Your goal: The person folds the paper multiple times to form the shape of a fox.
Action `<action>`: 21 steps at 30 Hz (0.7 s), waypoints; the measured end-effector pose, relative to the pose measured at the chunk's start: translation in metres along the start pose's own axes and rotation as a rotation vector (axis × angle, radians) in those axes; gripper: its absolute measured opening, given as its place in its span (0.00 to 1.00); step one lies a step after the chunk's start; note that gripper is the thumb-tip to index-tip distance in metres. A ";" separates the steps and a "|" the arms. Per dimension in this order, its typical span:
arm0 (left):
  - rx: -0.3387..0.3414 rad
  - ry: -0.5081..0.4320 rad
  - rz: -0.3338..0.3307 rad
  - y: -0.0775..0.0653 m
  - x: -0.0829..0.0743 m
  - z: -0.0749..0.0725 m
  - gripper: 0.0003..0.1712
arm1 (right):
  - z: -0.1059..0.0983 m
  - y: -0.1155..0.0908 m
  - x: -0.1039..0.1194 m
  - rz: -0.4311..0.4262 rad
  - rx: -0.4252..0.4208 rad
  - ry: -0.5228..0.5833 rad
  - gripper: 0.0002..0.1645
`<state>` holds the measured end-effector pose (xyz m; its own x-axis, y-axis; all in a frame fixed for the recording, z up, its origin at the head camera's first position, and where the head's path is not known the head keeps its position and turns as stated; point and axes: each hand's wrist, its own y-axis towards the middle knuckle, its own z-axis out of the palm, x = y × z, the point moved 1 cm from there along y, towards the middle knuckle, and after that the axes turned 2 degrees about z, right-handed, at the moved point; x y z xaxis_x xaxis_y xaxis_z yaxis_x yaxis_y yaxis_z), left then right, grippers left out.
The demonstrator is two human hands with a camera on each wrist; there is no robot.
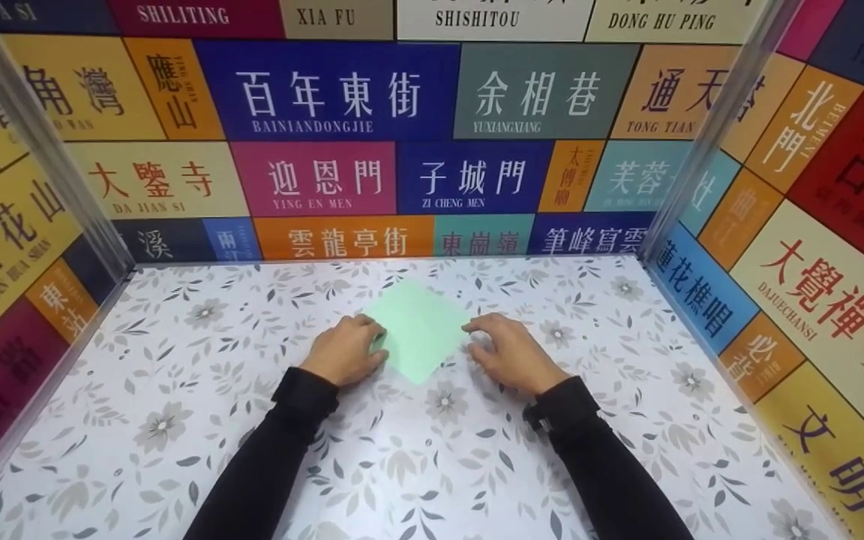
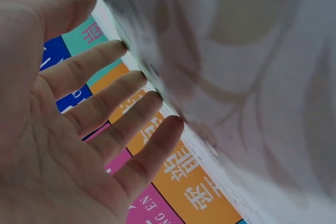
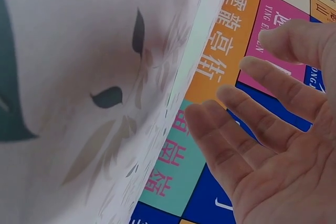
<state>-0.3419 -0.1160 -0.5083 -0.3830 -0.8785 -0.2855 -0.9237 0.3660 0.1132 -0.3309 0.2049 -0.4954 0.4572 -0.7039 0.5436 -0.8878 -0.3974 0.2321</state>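
Note:
A light green square sheet of paper point(image 1: 421, 330) lies flat on the tabletop, turned so one corner points toward me. At its left corner is my left hand point(image 1: 347, 350), palm down, its fingertips over or touching the paper's edge. The left wrist view shows the fingers point(image 2: 113, 108) of that hand spread, with tips close to the surface and nothing gripped. My right hand point(image 1: 516, 352) is beside the right corner, apart from most of the sheet. Its fingers point(image 3: 252, 124) are loosely bent in the right wrist view and hold nothing.
The white tabletop point(image 1: 199, 457) has a grey leaf and flower print. Behind it stands a wall of coloured name panels point(image 1: 327, 90). Similar panels line the left side point(image 1: 12, 232) and the right side point(image 1: 814, 285), with clear strips at the back corners.

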 end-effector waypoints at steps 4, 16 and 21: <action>-0.004 -0.004 0.002 -0.004 0.000 0.002 0.26 | 0.002 -0.001 0.002 -0.020 -0.002 -0.004 0.21; 0.009 -0.014 -0.019 -0.009 -0.002 0.002 0.28 | 0.005 -0.002 0.007 0.014 0.016 0.025 0.22; 0.030 -0.019 -0.031 -0.011 -0.002 -0.001 0.29 | 0.004 -0.001 0.007 0.019 0.011 0.027 0.22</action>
<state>-0.3312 -0.1182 -0.5080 -0.3539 -0.8835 -0.3068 -0.9344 0.3481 0.0755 -0.3263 0.1982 -0.4956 0.4384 -0.6956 0.5692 -0.8957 -0.3907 0.2124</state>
